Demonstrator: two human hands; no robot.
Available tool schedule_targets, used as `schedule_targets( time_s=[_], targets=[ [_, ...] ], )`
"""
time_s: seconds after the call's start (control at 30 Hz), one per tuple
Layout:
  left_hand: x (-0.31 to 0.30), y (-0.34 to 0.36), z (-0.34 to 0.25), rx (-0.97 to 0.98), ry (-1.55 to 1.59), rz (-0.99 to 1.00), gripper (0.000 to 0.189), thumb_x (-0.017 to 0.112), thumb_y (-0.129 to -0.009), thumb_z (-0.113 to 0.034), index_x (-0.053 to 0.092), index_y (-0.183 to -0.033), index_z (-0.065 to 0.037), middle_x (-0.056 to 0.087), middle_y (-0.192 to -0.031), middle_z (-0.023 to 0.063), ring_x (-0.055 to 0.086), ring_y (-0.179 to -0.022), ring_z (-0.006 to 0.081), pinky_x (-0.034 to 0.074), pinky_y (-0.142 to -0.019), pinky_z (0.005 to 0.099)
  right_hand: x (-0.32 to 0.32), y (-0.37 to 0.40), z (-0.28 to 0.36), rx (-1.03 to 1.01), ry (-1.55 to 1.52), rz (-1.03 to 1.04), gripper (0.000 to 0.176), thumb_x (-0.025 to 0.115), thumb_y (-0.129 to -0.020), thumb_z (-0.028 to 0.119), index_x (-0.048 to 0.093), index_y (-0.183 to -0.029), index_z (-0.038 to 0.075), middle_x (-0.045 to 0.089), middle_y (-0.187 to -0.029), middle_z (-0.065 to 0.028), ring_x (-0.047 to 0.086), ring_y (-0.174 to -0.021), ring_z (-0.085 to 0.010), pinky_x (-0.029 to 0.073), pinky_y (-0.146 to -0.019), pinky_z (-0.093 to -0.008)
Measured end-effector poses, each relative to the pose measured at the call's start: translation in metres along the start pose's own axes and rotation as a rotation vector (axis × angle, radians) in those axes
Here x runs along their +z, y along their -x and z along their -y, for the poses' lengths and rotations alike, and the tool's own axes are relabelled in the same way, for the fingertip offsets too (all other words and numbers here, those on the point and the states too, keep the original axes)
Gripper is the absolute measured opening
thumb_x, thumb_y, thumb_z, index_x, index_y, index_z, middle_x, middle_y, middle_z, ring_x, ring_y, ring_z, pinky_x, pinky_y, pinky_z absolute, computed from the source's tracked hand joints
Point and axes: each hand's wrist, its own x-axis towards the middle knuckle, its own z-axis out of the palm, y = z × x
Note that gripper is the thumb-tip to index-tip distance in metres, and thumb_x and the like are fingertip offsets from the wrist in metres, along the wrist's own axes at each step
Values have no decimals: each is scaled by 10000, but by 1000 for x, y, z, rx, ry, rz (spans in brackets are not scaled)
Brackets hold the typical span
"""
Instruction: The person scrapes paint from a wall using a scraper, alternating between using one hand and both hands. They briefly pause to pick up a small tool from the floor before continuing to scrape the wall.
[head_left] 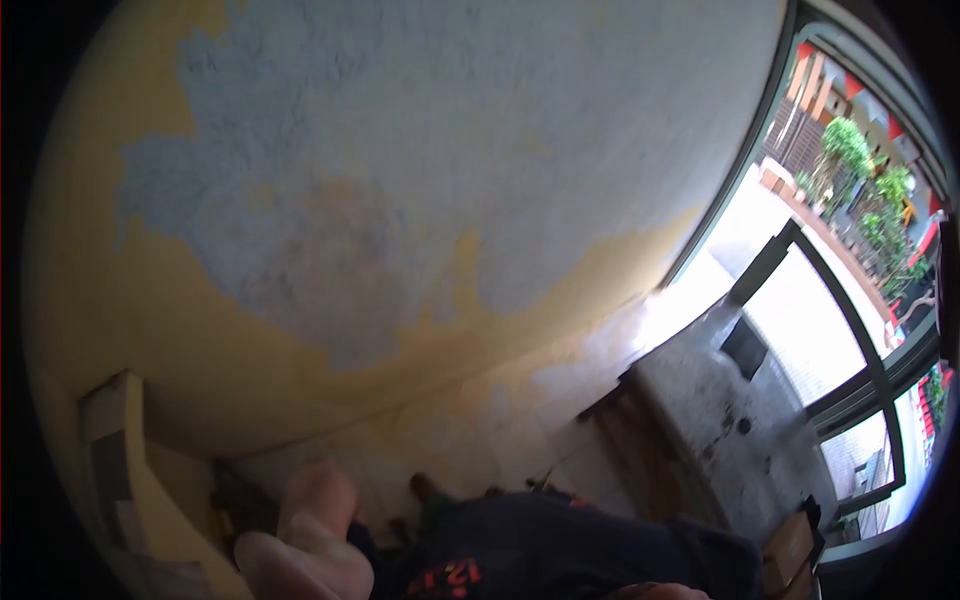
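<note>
My left hand (320, 490) hangs at the lower left in front of my body, the arm bent below it. It is dim and blurred, and its fingers cannot be made out. Nothing held shows in it. At the bottom edge only a sliver of skin, seemingly my right hand or arm (660, 592), comes into view; its fingers are hidden. My dark shirt (600, 545) with orange-red printed figures lies between the two. Ahead rises a wall (400, 180) with yellow paint and large grey-white patches.
To the right stands a worn grey table (700, 400) with a dark square piece (745, 348) and dark spots on it. A brown box (788, 550) is near its close end. Beyond, a metal-framed opening (790, 235) shows plants outside. A yellow-edged panel (165, 490) stands at left.
</note>
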Motion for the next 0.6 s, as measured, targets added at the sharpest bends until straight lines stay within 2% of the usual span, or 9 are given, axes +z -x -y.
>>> schedule_targets(
  time_s=[0.07,0.13,0.23,0.33,0.37,0.4,0.47,0.5,0.6],
  targets=[
    [37,-46,25,82,-339,155,209,509,-934,-108,582,-1034,-277,535,-1060,-130,373,-1058,-6,205,-987,366,-41,-12,-44,44,38,-53,420,652,-851,383,663,-1135,73,678,-972,-148,667,-894,-284,514,-771,-401],
    [29,-10,20,155,-300,-17,224,560,-896,-126,573,-1050,-288,523,-1128,-123,381,-1129,31,235,-974,372,-49,-14,-80,76,56,-56,414,648,-858,394,671,-1124,77,678,-964,-144,666,-886,-281,512,-766,-399],
    [27,-24,10,185,-501,27,280,546,-899,-132,564,-1129,-291,515,-1190,-137,387,-1182,73,266,-966,355,-56,-73,-27,12,26,-75,407,641,-868,410,683,-1107,83,677,-952,-139,664,-875,-276,511,-759,-397],
    [41,-30,44,309,-280,68,300,529,-946,-228,570,-1244,-230,563,-1195,-72,462,-1140,111,346,-953,333,-97,-82,-54,46,38,-105,403,635,-878,426,695,-1090,89,677,-941,-133,663,-864,-270,509,-752,-395],
    [41,-34,57,434,-88,81,215,608,-918,-146,616,-1119,-221,516,-1145,-32,474,-1131,124,344,-966,490,-78,-57,-73,79,34,-66,402,633,-882,431,699,-1085,91,677,-937,-131,662,-860,-269,508,-749,-394],
    [37,-40,69,427,-77,77,215,608,-918,-146,616,-1119,-221,516,-1145,-32,474,-1131,124,344,-966,490,-60,-62,-86,90,29,-48,402,631,-885,437,703,-1079,92,676,-933,-129,662,-857,-267,507,-747,-393],
    [26,-58,84,1097,653,311,179,587,-911,-135,616,-1085,-168,519,-1128,-29,480,-1104,133,379,-956,410,-56,-65,-88,98,-60,-46,391,627,-887,420,685,-1121,113,675,-966,-153,668,-879,-291,512,-759,-410],
    [25,-66,81,1098,662,316,179,587,-911,-135,616,-1085,-168,519,-1128,-29,480,-1104,133,379,-956,410,-55,-66,-90,111,-148,-37,388,624,-888,404,668,-1163,134,673,-1000,-178,674,-901,-315,517,-771,-427],
    [28,-86,64,1180,-272,-34,463,565,-914,-272,467,-1356,-174,394,-1452,52,295,-1401,234,287,-1097,448,-51,-66,-80,295,-172,19,347,619,-873,302,642,-1185,151,681,-990,-162,681,-892,-336,531,-780,-451]
  ],
)
